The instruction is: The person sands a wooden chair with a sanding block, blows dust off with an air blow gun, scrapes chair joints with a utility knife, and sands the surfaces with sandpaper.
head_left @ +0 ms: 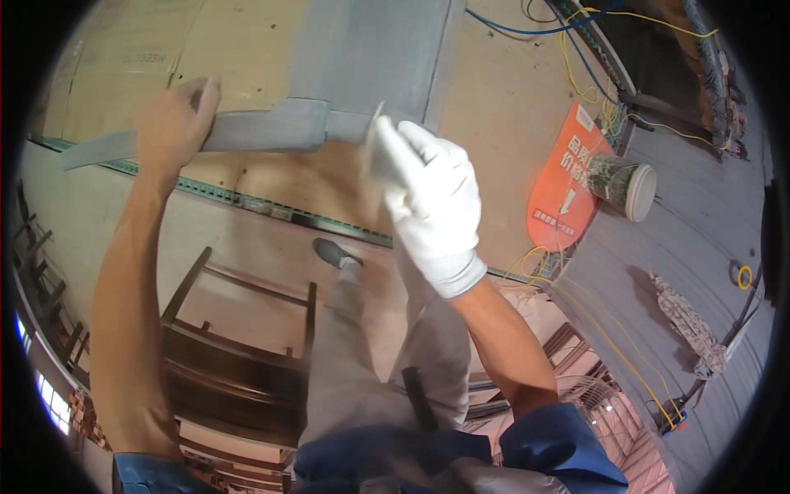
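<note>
My bare left hand [175,123] is closed over a long grey strip [263,132], which looks like fabric. One end of the strip pokes out to the left of my fist, and the other lies at the edge of a grey sheet [370,62]. My right hand [440,189], in a white knitted glove, hovers by the sheet's near edge. Its fingers are closed around a small pale object, blurred by motion, with a thin tip above the thumb; I cannot make out its kind.
Brown cardboard [222,49] covers the work surface, bordered by a green perforated rail [222,198]. A dark wooden chair [234,362] stands near my legs. To the right are an orange sign [562,181], a white-rimmed bucket [640,193] lying on its side, yellow cords [634,362] and a grey-covered surface [592,272].
</note>
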### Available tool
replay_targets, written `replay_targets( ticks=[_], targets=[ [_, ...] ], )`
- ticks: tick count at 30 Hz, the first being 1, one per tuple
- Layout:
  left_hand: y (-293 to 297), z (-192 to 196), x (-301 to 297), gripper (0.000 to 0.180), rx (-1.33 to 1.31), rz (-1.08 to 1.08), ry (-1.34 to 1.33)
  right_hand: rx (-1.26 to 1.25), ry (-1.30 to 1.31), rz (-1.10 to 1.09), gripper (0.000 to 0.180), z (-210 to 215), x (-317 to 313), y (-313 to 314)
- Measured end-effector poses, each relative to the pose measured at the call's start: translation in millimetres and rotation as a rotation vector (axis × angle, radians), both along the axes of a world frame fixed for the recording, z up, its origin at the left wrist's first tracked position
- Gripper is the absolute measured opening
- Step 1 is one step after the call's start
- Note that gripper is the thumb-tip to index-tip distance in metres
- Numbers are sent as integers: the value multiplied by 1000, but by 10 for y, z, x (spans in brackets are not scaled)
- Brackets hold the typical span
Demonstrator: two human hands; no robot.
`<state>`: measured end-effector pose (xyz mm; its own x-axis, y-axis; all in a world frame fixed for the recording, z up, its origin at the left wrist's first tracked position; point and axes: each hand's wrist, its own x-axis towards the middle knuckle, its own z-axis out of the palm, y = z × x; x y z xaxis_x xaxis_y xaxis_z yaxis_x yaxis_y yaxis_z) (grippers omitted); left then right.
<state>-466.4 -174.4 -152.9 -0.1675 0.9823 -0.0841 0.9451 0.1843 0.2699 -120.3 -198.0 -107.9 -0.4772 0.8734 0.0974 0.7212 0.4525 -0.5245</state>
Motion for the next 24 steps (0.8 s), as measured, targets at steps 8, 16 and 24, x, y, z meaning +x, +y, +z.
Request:
replay_targets(
  ticks=[8, 16, 24],
  targets=[
    [38, 121, 111, 51, -100, 63, -13, 42, -237, -492, 36, -57, -363, 84],
    [70, 102, 131, 51, -73, 37, -52, 95, -230, -588, 43, -230, -839, 31],
    [71, 139, 163, 52, -102, 47, -59, -102, 35, -829, 34, -267, -1100, -4]
  ],
)
